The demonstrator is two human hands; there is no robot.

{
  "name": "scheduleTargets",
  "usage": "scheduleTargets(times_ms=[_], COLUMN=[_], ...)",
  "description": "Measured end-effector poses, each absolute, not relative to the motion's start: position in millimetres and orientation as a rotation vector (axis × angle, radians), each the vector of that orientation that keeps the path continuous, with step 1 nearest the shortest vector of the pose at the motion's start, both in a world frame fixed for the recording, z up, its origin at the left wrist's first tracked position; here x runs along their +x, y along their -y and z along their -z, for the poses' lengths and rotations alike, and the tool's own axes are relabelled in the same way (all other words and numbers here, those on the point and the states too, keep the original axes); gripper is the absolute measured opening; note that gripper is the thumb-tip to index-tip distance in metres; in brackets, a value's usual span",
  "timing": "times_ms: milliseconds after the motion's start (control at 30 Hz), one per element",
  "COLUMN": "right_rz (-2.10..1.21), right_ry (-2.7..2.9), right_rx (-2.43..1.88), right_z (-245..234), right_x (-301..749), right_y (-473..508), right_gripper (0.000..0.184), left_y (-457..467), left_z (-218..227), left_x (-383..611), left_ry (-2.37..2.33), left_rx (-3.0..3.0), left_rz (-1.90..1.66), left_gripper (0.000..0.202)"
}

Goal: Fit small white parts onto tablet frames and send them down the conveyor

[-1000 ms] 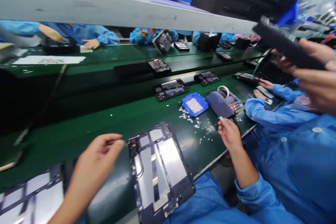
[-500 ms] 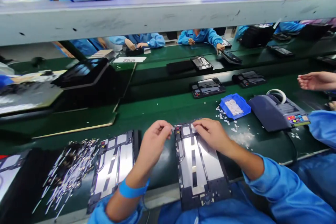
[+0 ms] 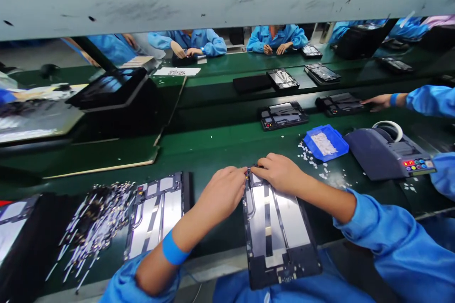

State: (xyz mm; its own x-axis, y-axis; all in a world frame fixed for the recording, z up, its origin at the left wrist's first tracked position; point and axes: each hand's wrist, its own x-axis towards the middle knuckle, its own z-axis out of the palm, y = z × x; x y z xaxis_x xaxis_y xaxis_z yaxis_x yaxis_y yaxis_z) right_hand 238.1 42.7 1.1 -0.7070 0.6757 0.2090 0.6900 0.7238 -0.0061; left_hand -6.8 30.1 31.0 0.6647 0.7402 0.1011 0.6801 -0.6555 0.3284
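Observation:
An opened tablet (image 3: 273, 265) lies in front of me, its silvery inside facing up and its near end over the bench edge. My left hand (image 3: 225, 190) is closed at the tablet's top left corner; its fingertips meet there, and whatever they pinch is too small to make out. Curled over the top edge just beside them, my right hand (image 3: 280, 173) grips the tablet with thumb and fingers. Left of my left forearm rests a second opened tablet (image 3: 172, 206), next to a heap of thin, shiny cable-like strips (image 3: 95, 227).
A blue tray (image 3: 343, 147) of small white pieces stands to the right, with loose bits scattered round it. Beyond it is a tape dispenser (image 3: 373, 151). More opened tablets (image 3: 284, 116) lie farther back. A co-worker's hand (image 3: 380, 102) reaches in from the right. A shelf beam (image 3: 220, 4) crosses above.
My left hand has moved right onto the tablet's corner, and my right hand has shifted closer to it. The co-worker's hand at right now touches a tablet. The view has tilted down slightly.

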Motion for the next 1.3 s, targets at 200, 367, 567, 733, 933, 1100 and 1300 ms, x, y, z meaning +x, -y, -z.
scheduleTargets(times_ms=[200, 367, 567, 733, 933, 1100, 1300], right_rz=[0.010, -0.051, -0.033, -0.029, -0.029, -0.061, -0.076], right_ry=[2.765, 2.719, 2.714, 2.713, 2.728, 2.736, 2.743], right_rx=[-1.021, -1.015, -1.022, -1.016, -1.023, -1.009, -0.991], right_z=[-1.0, 3.3, 4.1, 2.9, 1.1, 0.8, 2.1], right_x=[244.1, 245.8, 244.2, 243.8, 243.7, 243.8, 243.6], right_y=[-52.5, -54.4, -53.7, -53.9, -53.7, -54.3, -54.9], right_gripper=[0.036, 0.035, 0.033, 0.031, 0.032, 0.032, 0.031], left_y=[-45.9, -63.4, -77.9, -80.5, -76.9, -74.0, -71.8], left_z=[-44.7, -39.9, -36.8, -37.5, -40.7, -41.7, -36.9], left_x=[-4.8, 10.0, 20.6, 24.3, 28.8, 31.5, 31.7], left_ry=[-1.227, -1.299, -1.347, -1.367, -1.419, -1.468, -1.473], left_rx=[2.049, 2.000, 2.063, 2.045, 2.119, 2.133, 2.141], left_rz=[-0.458, -0.264, -0.174, -0.138, -0.107, -0.090, -0.159], left_gripper=[0.017, 0.016, 0.017, 0.018, 0.019, 0.020, 0.017])
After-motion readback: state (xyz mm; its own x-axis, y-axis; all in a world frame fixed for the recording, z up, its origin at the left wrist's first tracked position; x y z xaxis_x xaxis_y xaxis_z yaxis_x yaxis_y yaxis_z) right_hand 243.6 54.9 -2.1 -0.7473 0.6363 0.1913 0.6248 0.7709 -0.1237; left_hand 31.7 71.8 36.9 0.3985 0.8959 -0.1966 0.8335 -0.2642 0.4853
